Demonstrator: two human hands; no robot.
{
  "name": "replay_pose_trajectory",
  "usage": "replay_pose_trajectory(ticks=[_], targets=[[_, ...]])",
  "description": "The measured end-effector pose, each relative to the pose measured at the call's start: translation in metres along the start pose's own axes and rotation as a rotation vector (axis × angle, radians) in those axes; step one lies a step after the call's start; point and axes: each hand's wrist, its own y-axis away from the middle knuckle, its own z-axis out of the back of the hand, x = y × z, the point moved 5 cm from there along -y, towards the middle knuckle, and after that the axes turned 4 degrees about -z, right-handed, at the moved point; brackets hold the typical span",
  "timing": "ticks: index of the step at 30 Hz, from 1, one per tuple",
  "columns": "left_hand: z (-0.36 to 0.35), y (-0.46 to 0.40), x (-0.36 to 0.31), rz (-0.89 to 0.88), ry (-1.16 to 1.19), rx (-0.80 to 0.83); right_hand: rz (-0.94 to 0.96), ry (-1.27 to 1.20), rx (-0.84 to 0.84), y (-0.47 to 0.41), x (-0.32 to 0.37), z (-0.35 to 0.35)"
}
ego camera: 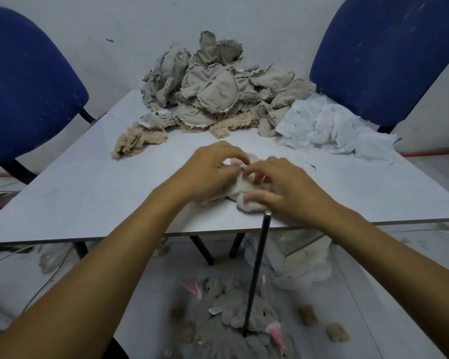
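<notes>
We hold a small beige fabric piece (238, 189) on the table (88, 190), close to its near edge. Our left hand (213, 169) curls its fingers over the far side of the piece and pinches it. Our right hand (288, 190) grips the near side, thumb pressed onto the cloth.

A heap of grey-beige cut pieces (218, 84) lies at the far edge of the table, with peach fluffy scraps (138, 141) in front of it and crumpled white cloth (329, 125) to its right.

Under the table a clear plastic bag (319, 270) stands on the floor with beige fabric bunched inside. A black rod (257, 268) leans against the table edge, its foot in a pile of grey plush parts (228, 304).
</notes>
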Motion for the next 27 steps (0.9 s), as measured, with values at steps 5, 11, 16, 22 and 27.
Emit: replay_pose_trajectory(ticks=[5,11,16,22,27], targets=[[-0.006,-0.003,-0.004,0.078,-0.159,-0.004,-0.064,0.181,-0.129,0.001,-0.007,0.011],[-0.007,-0.005,-0.002,0.096,-0.178,0.143,-0.098,0.077,-0.067,0.005,0.005,0.007],[-0.005,-0.001,0.004,0.253,0.048,0.248,-0.187,0.069,0.091,0.003,0.004,0.007],[-0.003,0.006,-0.009,0.095,0.052,0.188,-0.204,-0.127,-0.063,0.004,-0.009,0.017],[-0.014,0.004,-0.016,0.08,-0.022,0.138,-0.021,0.12,-0.163,0.003,0.007,0.018]])
